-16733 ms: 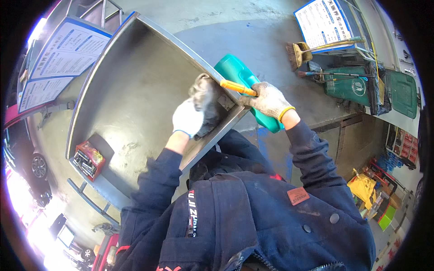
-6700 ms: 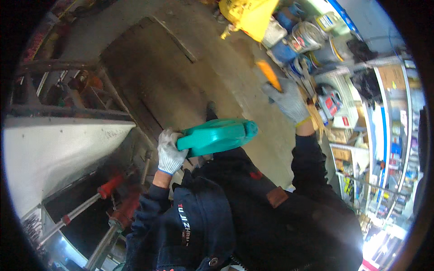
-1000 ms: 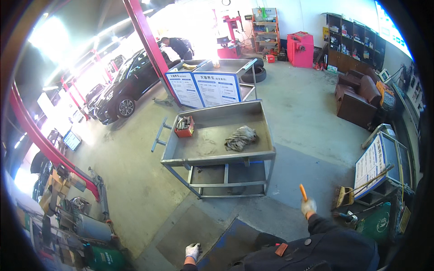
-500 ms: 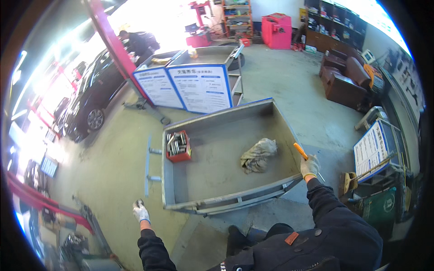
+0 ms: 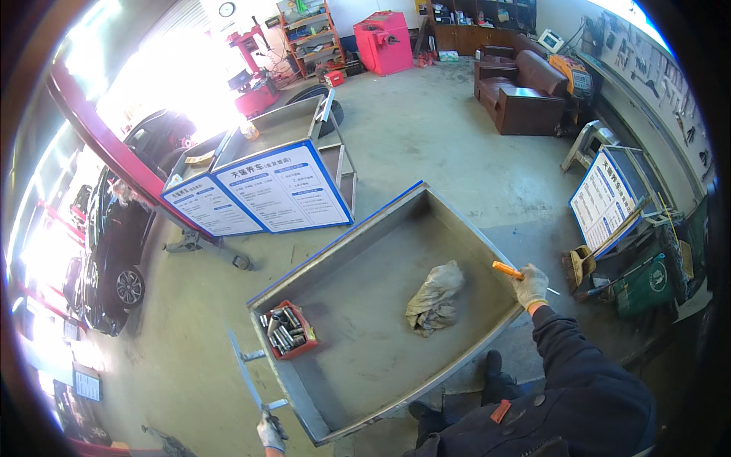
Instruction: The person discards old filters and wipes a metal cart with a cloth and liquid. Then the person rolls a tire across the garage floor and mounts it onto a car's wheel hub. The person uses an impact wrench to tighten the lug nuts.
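Observation:
My right hand (image 5: 531,287), in a pale work glove, is closed round a screwdriver (image 5: 508,270) with an orange handle. Its thin metal shaft sticks out on the right side of the hand, which is at the right rim of a grey metal tool cart (image 5: 365,388). At the lower left, my gloved left hand (image 5: 271,432) is at the near end of the cart's side handle (image 5: 245,369), fingers curled against it. A red box of metal sockets (image 5: 285,333) sits in the tray's left corner. A crumpled grey rag (image 5: 434,298) lies right of the middle.
Beyond the cart stands another metal cart with white-and-blue boards (image 5: 278,194), beside a red lift post (image 5: 114,148). A black car (image 5: 114,259) is at the left. On the right are a brown armchair (image 5: 525,87), a broom (image 5: 582,263) and a green bin (image 5: 643,286).
The view has swung right, and the cart appears turned and nearer. My left hand has come to the cart's handle. The screwdriver stays in my right hand.

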{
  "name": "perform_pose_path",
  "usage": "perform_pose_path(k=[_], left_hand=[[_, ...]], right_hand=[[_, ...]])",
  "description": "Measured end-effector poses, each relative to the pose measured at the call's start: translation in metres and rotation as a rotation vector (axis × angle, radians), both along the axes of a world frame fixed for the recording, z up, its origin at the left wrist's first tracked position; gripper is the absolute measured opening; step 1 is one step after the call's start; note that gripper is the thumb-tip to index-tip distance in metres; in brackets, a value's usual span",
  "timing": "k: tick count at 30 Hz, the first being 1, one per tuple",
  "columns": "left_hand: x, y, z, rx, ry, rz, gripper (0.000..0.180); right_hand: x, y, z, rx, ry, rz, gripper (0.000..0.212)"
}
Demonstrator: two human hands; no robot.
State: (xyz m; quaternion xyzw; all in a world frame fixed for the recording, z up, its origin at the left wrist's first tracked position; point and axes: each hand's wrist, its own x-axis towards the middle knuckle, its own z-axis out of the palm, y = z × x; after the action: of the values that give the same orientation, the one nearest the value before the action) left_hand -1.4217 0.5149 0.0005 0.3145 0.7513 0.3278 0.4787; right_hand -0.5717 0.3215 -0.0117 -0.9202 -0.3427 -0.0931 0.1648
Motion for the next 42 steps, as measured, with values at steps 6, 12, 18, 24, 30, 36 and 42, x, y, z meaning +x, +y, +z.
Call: perform_pose_path(k=[6,12,18,24,30,36,42], left_hand=[[0.049,-0.032,0.003,-0.024,0.023,0.107,0.059],[0.153,-0.079,0.035,0.000,0.060,0.155,0.060],[0.281,-0.086,0.059,-0.043,0.026,0.131,0.067],[0.370,-0.049,0.044,-0.009,0.113,0.029,0.067],[0.442,0.098,0.035,0.021,0.368,-0.132,0.073],[0.555,0.233,0.044,0.197,0.930,-0.370,0.083],[0.665,0.351,0.054,0.286,0.979,-0.593,0.074]], right_hand=[[0.057,0.012,0.026,-0.028,-0.034,0.018,0.025],[0.155,0.015,0.047,-0.051,-0.006,0.045,0.034],[0.280,0.030,0.059,-0.157,0.099,-0.014,0.054],[0.369,-0.002,0.047,-0.177,0.151,-0.095,0.063],[0.406,-0.010,0.040,-0.077,0.156,-0.240,0.058],[0.414,-0.025,0.030,-0.060,0.233,-0.381,0.049],[0.411,-0.040,0.020,-0.105,0.222,-0.603,0.039]])
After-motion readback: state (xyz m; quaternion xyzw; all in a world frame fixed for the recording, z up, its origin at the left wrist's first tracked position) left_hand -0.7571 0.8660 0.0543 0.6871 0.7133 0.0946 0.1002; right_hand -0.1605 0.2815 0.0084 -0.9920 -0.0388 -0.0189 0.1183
